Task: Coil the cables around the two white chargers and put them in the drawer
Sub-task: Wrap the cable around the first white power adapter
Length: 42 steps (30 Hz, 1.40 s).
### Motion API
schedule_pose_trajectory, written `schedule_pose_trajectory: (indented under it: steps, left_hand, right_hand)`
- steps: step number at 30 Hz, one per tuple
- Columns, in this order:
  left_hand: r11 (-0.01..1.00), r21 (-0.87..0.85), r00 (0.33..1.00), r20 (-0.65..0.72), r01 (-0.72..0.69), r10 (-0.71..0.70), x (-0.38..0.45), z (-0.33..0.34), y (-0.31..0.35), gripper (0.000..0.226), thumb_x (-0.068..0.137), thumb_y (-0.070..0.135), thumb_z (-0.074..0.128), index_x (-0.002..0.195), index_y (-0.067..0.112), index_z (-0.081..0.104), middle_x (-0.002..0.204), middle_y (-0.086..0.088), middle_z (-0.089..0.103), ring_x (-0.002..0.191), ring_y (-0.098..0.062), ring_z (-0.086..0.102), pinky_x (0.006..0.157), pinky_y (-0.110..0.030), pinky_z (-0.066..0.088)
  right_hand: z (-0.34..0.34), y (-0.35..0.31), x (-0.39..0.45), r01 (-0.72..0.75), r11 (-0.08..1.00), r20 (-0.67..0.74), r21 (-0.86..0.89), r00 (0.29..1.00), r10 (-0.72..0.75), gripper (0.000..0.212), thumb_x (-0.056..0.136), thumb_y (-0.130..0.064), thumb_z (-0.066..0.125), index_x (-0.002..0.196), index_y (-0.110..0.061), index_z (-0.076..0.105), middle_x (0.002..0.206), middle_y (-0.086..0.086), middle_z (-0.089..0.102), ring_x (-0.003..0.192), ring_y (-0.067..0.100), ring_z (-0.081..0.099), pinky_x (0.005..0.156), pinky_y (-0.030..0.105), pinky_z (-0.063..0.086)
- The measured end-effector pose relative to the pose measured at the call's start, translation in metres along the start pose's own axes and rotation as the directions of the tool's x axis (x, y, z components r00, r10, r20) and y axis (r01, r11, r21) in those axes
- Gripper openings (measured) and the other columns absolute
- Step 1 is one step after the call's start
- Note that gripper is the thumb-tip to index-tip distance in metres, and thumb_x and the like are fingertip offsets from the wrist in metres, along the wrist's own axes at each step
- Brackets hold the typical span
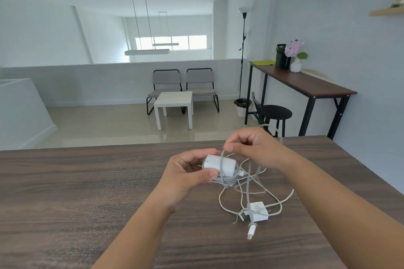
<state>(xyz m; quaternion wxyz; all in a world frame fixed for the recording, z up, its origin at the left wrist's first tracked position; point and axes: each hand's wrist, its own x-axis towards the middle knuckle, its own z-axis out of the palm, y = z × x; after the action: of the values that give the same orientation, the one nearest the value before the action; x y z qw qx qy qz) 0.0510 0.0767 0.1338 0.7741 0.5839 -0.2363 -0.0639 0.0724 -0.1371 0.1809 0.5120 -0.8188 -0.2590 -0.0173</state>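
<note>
Across the lower half of the frame lies the dark wooden counter; no drawer can be seen. Just above its centre, the left hand grips the first white charger, already partly wrapped with grey cable. The right hand pinches this cable above the charger; a blurred loop rises behind the hand. Lower right of centre, the second white charger lies on the counter among loose, tangled cable.
</note>
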Motion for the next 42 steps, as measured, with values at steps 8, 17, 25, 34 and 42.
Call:
schedule_pose_trajectory:
  steps: [8,17,25,34,42]
  left_hand:
    - [0.884,-0.455,0.975,-0.223,-0.107,0.004,0.012,0.014,0.003,0.042,0.057,0.012,0.092,0.094,0.008,0.073,0.100,-0.013,0.073,0.081,-0.024,0.074,0.060,-0.028,0.062]
    - [0.954,-0.279,0.925,-0.381,-0.113,-0.002,0.020,0.001,0.003,0.037,0.078,0.014,0.064,0.112,0.004,0.056,0.108,-0.010,0.068,0.092,-0.021,0.071,0.072,-0.031,0.061]
    - [0.937,-0.289,0.879,-0.476,-0.195,0.036,0.036,-0.016,0.017,0.025,0.086,0.010,0.061,0.111,0.006,0.056,0.111,-0.012,0.064,0.090,-0.019,0.072,0.070,-0.030,0.061]
    - [0.956,-0.236,0.905,-0.420,-0.175,0.062,0.045,0.000,0.015,0.031,0.085,0.013,0.063,0.114,0.003,0.057,0.107,-0.009,0.066,0.095,-0.022,0.069,0.071,-0.030,0.061]
    - [0.947,-0.200,0.908,-0.387,-0.252,0.160,0.065,0.008,0.040,0.018,0.088,0.010,0.063,0.105,0.008,0.057,0.098,-0.005,0.070,0.093,-0.022,0.070,0.076,-0.034,0.061]
  right_hand:
    - [0.046,0.024,-0.009,0.039,0.998,-0.120,0.045,0.992,-0.033,0.028,0.095,-0.011,0.054,0.100,-0.032,0.071,0.074,-0.017,0.067,0.066,-0.004,0.054,0.067,0.015,0.043]
    - [0.053,0.037,-0.028,-0.018,0.967,-0.067,-0.254,0.998,0.000,0.016,0.093,-0.020,0.058,0.086,-0.032,0.068,0.088,-0.010,0.062,0.089,0.005,0.055,0.074,0.017,0.040]
    - [0.035,0.065,-0.047,-0.217,0.901,-0.027,0.377,0.969,0.244,0.033,0.083,-0.048,0.063,0.076,-0.017,0.071,0.097,0.009,0.069,0.083,0.023,0.051,0.078,0.030,0.040]
    - [0.009,0.052,-0.030,-0.388,0.897,-0.041,-0.212,0.920,0.389,0.044,0.081,-0.072,0.046,0.116,-0.049,0.061,0.142,-0.020,0.039,0.138,0.012,0.024,0.115,0.048,0.021]
    - [0.030,-0.005,0.005,-0.204,0.897,-0.009,0.393,0.974,0.225,0.031,0.098,-0.015,0.049,0.128,-0.018,0.054,0.066,0.002,0.055,0.070,0.019,0.063,0.084,0.039,0.049]
